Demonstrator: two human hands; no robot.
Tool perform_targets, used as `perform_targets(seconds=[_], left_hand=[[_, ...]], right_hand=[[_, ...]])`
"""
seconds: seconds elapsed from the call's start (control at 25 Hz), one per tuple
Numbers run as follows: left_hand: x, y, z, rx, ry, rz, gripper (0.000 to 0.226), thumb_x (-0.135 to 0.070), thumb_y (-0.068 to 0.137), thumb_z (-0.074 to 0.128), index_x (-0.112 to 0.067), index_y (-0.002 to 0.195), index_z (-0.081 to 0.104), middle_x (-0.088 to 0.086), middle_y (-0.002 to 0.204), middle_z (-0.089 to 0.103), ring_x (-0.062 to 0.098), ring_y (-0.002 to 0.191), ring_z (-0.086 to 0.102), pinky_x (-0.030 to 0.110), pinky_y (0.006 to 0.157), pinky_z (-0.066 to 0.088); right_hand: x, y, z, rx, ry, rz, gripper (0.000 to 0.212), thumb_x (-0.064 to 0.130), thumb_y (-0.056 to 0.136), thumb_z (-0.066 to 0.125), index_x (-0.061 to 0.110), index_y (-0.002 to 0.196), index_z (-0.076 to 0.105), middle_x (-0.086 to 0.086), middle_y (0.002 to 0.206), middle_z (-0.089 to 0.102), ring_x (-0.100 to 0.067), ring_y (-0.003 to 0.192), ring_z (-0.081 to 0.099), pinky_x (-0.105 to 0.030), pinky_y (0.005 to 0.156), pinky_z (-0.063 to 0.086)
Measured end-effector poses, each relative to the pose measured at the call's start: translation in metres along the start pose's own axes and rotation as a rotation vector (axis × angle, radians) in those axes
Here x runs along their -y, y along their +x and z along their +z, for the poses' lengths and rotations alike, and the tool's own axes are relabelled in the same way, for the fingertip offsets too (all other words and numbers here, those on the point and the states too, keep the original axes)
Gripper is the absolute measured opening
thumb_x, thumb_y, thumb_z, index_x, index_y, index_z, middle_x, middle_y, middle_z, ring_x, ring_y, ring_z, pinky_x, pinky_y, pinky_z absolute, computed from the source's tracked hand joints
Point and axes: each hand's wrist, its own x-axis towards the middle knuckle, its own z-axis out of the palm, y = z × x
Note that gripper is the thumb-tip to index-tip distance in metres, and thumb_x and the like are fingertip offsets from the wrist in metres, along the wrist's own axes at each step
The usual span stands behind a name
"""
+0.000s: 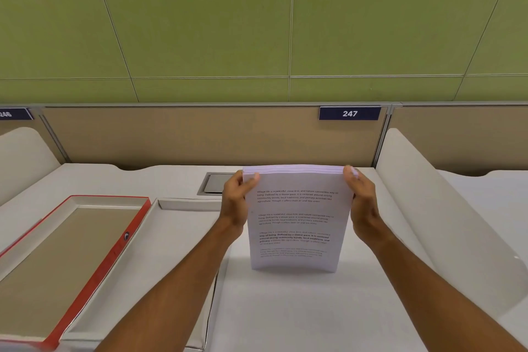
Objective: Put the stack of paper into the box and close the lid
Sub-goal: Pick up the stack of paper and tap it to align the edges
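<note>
A stack of white printed paper stands upright on its bottom edge on the white desk, right of centre. My left hand grips its left edge near the top, and my right hand grips the right edge. To the left lies a shallow white box, open, partly hidden behind my left forearm. Its red-edged lid lies upside down further left, brown inside showing.
A grey cable hatch is set into the desk behind the paper. White curved dividers rise on the right and far left. A tan partition with the sign 247 closes the back.
</note>
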Motion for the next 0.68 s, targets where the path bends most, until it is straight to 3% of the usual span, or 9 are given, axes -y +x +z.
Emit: perform_targets(seconds=[0.08,0.2,0.32,0.44,0.56,0.68], left_hand=[[0.012,-0.007,-0.015,0.022,0.115,0.019,0.037,-0.015,0.07,0.063,0.004,0.102,0.063,0.012,0.092,0.069,0.02,0.08,0.064,0.03,0.07,0.052],[0.028,-0.013,-0.034,-0.014,0.351,0.011,0.026,0.004,0.073,0.067,-0.01,0.094,0.065,0.007,0.095,0.072,0.022,0.087,0.066,0.035,0.081,0.057],[0.038,-0.015,-0.043,-0.014,0.509,-0.003,0.022,0.003,0.079,0.072,-0.012,0.094,0.066,0.003,0.094,0.072,0.016,0.088,0.068,0.032,0.085,0.058],[0.043,-0.016,-0.045,0.007,0.563,-0.028,0.02,-0.002,0.079,0.075,-0.007,0.096,0.066,0.004,0.095,0.072,0.017,0.09,0.068,0.029,0.086,0.057],[0.048,-0.018,-0.045,0.016,0.595,-0.045,0.021,-0.002,0.078,0.076,-0.008,0.095,0.065,0.003,0.094,0.072,0.016,0.09,0.069,0.028,0.087,0.056],[0.055,-0.019,-0.045,-0.011,0.623,-0.054,0.021,-0.005,0.077,0.078,-0.016,0.089,0.064,-0.006,0.089,0.071,0.009,0.085,0.068,0.023,0.084,0.053]], right_hand=[[-0.015,-0.009,-0.015,0.113,-0.004,0.014,0.03,0.027,0.083,0.056,0.008,0.102,0.07,-0.002,0.089,0.073,-0.013,0.075,0.067,-0.023,0.061,0.054],[-0.038,-0.016,-0.033,0.146,-0.11,0.064,0.034,0.005,0.073,0.058,0.002,0.105,0.067,-0.006,0.097,0.076,-0.02,0.086,0.071,-0.024,0.067,0.059],[-0.051,-0.019,-0.042,0.166,-0.214,0.095,0.027,-0.01,0.082,0.062,0.01,0.1,0.07,-0.002,0.098,0.077,-0.022,0.09,0.073,-0.025,0.071,0.062],[-0.058,-0.02,-0.049,0.214,-0.298,0.115,0.029,-0.005,0.085,0.066,0.021,0.099,0.07,0.005,0.098,0.077,-0.021,0.092,0.073,-0.028,0.076,0.062],[-0.066,-0.023,-0.052,0.244,-0.389,0.151,0.024,0.003,0.087,0.069,0.012,0.108,0.069,-0.004,0.105,0.075,-0.025,0.097,0.071,-0.042,0.089,0.059],[-0.072,-0.026,-0.051,0.23,-0.397,0.16,0.022,0.003,0.086,0.07,0.007,0.107,0.07,-0.006,0.103,0.076,-0.026,0.096,0.071,-0.043,0.091,0.059]])
